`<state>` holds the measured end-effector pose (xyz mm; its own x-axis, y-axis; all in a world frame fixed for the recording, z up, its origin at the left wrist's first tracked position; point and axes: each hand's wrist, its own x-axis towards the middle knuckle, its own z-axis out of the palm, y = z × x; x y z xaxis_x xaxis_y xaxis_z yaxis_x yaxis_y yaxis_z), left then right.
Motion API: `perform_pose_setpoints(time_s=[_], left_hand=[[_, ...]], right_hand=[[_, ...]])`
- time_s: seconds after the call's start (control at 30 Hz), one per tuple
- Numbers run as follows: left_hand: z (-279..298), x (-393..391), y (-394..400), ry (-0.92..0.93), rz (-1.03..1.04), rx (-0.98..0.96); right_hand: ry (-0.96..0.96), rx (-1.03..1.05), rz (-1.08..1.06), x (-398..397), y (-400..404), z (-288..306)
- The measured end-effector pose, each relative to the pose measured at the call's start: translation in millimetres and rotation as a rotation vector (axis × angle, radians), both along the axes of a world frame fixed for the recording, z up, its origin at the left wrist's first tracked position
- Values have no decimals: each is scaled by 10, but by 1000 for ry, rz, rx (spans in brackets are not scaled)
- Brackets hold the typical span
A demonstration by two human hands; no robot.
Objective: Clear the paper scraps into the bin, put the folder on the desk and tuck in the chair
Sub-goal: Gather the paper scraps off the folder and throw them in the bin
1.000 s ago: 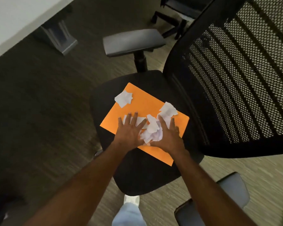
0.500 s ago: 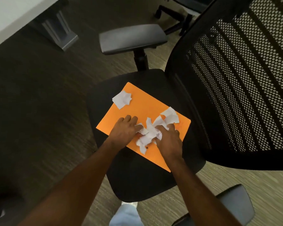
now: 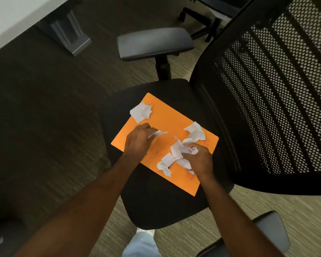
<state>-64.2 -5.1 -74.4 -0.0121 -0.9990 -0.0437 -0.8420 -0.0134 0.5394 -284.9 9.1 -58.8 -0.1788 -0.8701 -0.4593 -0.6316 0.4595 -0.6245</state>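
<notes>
Scraps [image 3: 175,154] on folder [image 3: 167,119], chair [image 3: 156,206], desk [image 3: 17,15] beyond

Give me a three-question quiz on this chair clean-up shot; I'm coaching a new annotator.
1. True or false: the orange folder lies on the chair seat.
2. The loose scrap at the folder's far corner is: A) gripped by the left hand, B) untouched, C) on the floor.
3. Which hand gathers the bigger bunch of scraps?

Key:
1. True.
2. B.
3. The right hand; the left hand's fingers pinch only a small piece.
</notes>
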Motion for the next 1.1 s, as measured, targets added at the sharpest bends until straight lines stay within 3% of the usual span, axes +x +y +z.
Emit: perform_pose_setpoints(time_s=[0.17, 0.3, 0.6, 0.73, 1.1], left_hand=[[65, 51, -102, 682, 456, 203], [128, 160, -95, 940, 561, 207], [282, 339, 2, 1030, 782, 274], [361, 518, 137, 1097, 779, 227], [871, 1574, 784, 1136, 965, 39]], right_hand=[[-298, 72, -198, -45, -19, 182], [-478, 125, -330, -48, -2, 295], [-652, 175, -353, -139, -66, 534], [-679, 177, -289, -5, -79, 662], [-738, 203, -56, 1483, 114, 1052]])
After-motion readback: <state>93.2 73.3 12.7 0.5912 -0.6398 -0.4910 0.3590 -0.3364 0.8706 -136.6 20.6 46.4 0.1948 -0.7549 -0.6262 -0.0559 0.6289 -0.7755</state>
